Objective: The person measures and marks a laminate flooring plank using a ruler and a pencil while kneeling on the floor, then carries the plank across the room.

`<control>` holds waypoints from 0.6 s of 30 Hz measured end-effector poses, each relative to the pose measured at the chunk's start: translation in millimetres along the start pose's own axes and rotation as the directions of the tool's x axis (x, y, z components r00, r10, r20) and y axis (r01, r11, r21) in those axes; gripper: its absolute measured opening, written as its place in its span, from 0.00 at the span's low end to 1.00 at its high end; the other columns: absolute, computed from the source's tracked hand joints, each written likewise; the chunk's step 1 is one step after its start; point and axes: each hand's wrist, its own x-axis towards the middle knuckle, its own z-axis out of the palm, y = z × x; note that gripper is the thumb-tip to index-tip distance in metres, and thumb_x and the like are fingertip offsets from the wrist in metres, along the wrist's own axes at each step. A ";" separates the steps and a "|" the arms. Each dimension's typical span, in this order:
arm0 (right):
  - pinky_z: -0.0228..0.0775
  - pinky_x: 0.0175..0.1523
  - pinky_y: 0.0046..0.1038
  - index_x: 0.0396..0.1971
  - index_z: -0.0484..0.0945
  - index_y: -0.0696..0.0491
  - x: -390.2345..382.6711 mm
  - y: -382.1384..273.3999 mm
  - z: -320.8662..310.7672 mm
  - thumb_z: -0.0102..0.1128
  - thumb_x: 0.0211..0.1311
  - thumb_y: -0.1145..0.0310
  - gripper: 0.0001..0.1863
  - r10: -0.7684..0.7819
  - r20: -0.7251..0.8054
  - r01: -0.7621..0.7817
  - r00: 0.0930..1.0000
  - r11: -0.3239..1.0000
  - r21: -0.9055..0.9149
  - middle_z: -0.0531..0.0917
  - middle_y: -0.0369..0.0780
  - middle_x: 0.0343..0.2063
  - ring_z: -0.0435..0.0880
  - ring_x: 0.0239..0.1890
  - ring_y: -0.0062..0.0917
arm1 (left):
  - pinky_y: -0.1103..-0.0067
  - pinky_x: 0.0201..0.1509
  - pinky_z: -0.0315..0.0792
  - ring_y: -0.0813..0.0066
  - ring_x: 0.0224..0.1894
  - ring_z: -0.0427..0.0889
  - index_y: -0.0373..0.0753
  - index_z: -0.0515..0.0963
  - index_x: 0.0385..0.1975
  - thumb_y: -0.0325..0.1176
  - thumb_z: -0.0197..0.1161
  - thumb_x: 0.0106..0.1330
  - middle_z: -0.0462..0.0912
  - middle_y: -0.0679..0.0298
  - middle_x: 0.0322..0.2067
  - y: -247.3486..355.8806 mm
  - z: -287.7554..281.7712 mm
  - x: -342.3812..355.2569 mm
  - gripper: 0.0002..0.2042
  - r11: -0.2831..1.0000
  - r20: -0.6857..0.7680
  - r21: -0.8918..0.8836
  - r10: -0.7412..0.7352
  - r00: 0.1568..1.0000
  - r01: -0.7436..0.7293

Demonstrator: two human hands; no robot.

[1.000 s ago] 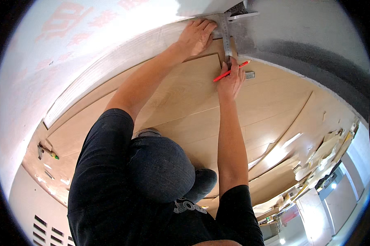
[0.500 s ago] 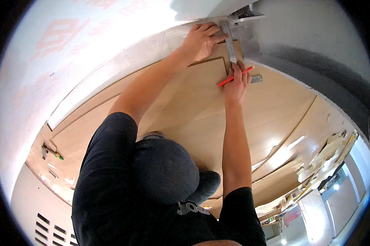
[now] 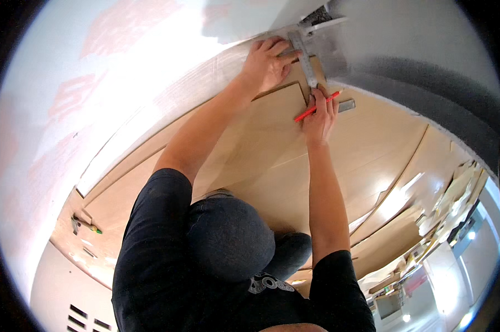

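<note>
A metal square (image 3: 304, 58) lies with its graduated blade pointing at the far corner, over a narrow strip of brown board. My right hand (image 3: 318, 119) grips the square near its angle, with the short metal arm showing beyond the fingers. A red pencil (image 3: 304, 115) is tucked across those same fingers, its tip to the upper right. My left hand (image 3: 264, 66) rests by the wall, fingers spread and bent, one fingertip against the blade's left edge. The brown board sheet (image 3: 283, 108) ends in a cut edge just below this hand.
A white wall (image 3: 122, 72) rises at the left, and a grey wall (image 3: 416, 44) at the right. A hammer-like tool with a green handle end (image 3: 89, 226) lies at the far left. Torn board scraps (image 3: 449, 205) are piled at the right. My bent knee (image 3: 230, 238) is below my arms.
The view has shifted slightly, so the scene sits a little differently. Both hands keep their places on the square, and the pencil stays in my right fingers.
</note>
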 end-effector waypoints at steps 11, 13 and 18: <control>0.71 0.59 0.42 0.49 0.80 0.50 -4.9 6.3 2.3 0.64 0.65 0.76 0.14 -0.015 -0.007 0.015 1.000 0.999 -0.029 0.85 0.41 0.54 0.81 0.53 0.43 | 0.64 0.60 0.70 0.69 0.63 0.73 0.62 0.84 0.57 0.39 0.66 0.62 0.79 0.72 0.55 -0.8 -1.3 -0.1 0.21 0.999 0.002 -0.026 0.036 0.999 -0.036; 0.71 0.59 0.42 0.49 0.80 0.50 -6.8 8.6 3.6 0.64 0.64 0.76 0.14 -0.020 -0.012 0.020 1.000 0.999 -0.026 0.85 0.41 0.54 0.81 0.53 0.43 | 0.64 0.60 0.70 0.69 0.63 0.72 0.62 0.83 0.57 0.39 0.66 0.62 0.79 0.72 0.55 -2.0 0.8 -0.1 0.21 0.999 0.006 -0.025 0.039 0.999 -0.039; 0.71 0.59 0.42 0.49 0.80 0.50 -6.0 5.2 4.8 0.64 0.64 0.76 0.14 -0.013 -0.037 0.012 0.999 0.999 -0.038 0.85 0.41 0.54 0.81 0.54 0.43 | 0.63 0.61 0.69 0.68 0.64 0.72 0.62 0.83 0.57 0.39 0.66 0.62 0.78 0.73 0.55 -1.4 -0.6 -0.2 0.21 0.999 0.032 -0.022 0.035 0.999 -0.034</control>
